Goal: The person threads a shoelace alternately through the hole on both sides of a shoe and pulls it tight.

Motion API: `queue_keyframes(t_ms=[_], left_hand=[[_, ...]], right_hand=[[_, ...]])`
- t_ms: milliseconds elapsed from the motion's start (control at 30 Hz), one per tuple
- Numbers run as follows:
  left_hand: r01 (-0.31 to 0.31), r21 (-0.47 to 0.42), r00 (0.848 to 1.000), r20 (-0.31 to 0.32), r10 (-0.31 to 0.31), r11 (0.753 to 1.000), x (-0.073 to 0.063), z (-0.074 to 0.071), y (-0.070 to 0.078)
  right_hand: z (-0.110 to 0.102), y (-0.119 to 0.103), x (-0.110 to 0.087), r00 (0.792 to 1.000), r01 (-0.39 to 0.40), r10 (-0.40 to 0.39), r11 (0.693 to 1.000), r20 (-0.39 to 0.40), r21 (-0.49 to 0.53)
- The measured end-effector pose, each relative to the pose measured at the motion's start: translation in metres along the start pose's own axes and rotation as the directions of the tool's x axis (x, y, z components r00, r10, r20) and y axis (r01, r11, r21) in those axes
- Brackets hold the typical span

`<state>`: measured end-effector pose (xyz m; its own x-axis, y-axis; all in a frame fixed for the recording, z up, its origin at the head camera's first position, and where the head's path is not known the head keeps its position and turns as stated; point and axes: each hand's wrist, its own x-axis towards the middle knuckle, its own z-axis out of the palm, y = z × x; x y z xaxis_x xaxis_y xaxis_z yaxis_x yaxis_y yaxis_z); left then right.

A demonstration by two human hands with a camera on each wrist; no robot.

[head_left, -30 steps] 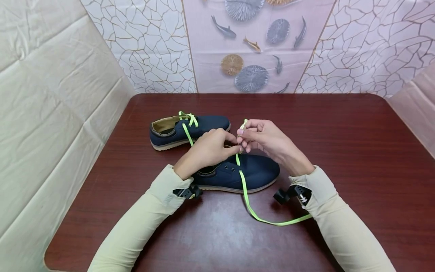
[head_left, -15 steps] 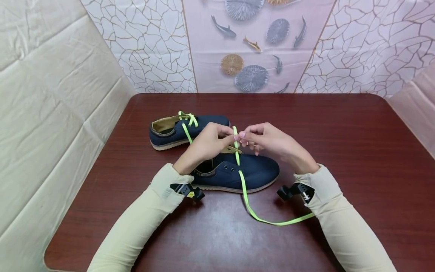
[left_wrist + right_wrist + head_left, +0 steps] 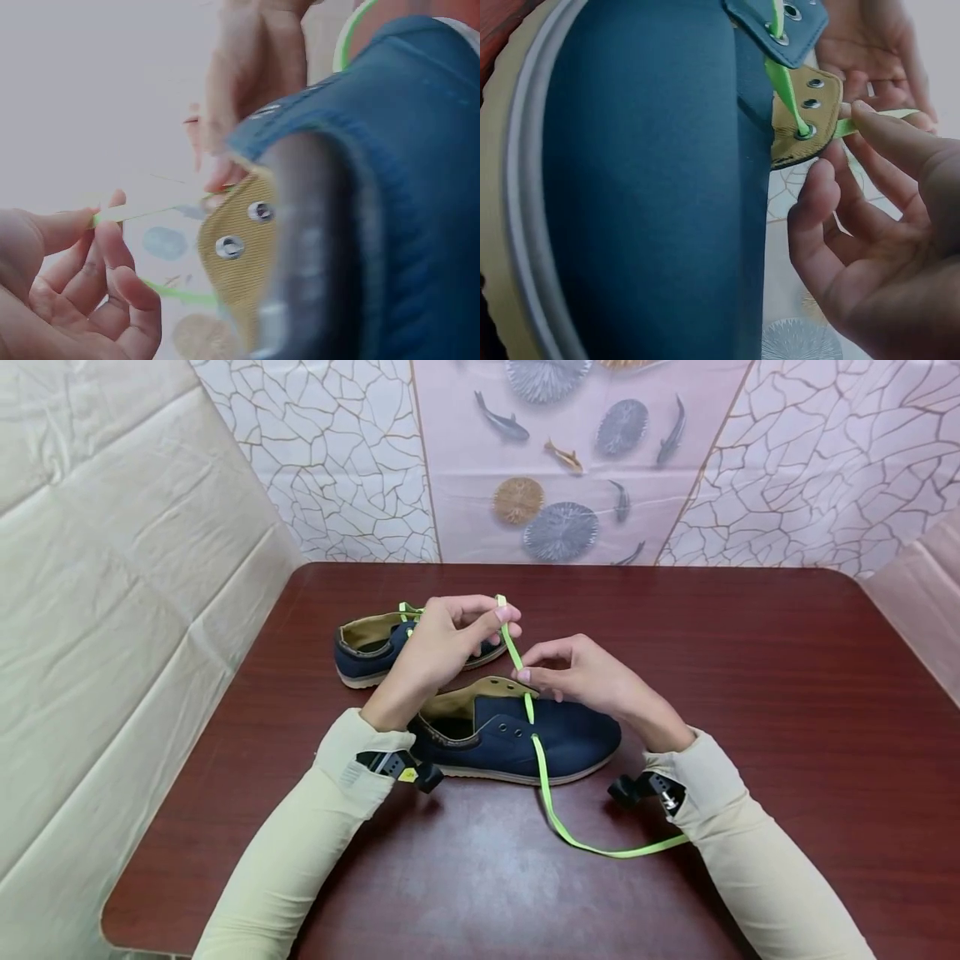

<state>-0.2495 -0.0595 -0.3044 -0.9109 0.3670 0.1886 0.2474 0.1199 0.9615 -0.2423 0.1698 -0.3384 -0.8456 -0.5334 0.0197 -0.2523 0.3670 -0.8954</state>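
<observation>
- Working with both hands around a navy shoe [image 3: 570, 739], set upright on its sole at the centre of the head view, with toe to the right.
- Pinching a lime lace [image 3: 511, 643] near its end with the left hand [image 3: 442, 639], thumb against fingers, at upper centre of the frame — apart from the shoe.
- Pinching the same lace lower down with the right hand [image 3: 588, 677], by thumb and fingertips, right of centre, just beside the shoe's tan-lined flap [image 3: 827, 116].
- Running straight between the hands, then through the front eyelet of that flap and across to the front eyelet of the near flap [image 3: 802, 43].
- Trailing from there down the shoe's side, curving over the desk [image 3: 787, 693] at lower centre, then rightward to the right sleeve [image 3: 750, 843].
- Showing two unlaced eyelets on each flap.
- Sitting left of centre, partly hidden by the left hand — a second navy shoe [image 3: 363, 652], lime-laced, also pointing right.
- Filling the top of the frame with a printed backdrop [image 3: 465, 518], patterned with fish, grey and gold rounds and cracked lines.
</observation>
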Motion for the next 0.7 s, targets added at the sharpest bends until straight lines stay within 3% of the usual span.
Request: queue_keyframes(t_ms=[233,433,567,700], left_hand=[[-0.097,-0.032,0.991,-0.095,0.094,0.995,-0.002,-0.015,0.012],[-0.162,-0.039,0.981,-0.113,0.156,0.986,-0.004,-0.024,0.021],[-0.237,-0.037,0.964,-0.134,0.230,0.971,-0.007,-0.027,0.026],[-0.314,-0.031,0.937,-0.173,0.304,0.949,-0.010,-0.031,0.031]], right_hand=[[0.000,0.003,0.001,0.994,-0.030,0.027,0.999,-0.111,-0.030],[-0.001,0.006,0.002,0.987,-0.089,0.086,0.996,-0.132,-0.016],[-0.001,0.005,0.001,0.985,-0.126,0.125,0.992,-0.117,0.001],[-0.001,0.005,0.001,0.983,-0.151,0.151,0.988,-0.105,0.008]])
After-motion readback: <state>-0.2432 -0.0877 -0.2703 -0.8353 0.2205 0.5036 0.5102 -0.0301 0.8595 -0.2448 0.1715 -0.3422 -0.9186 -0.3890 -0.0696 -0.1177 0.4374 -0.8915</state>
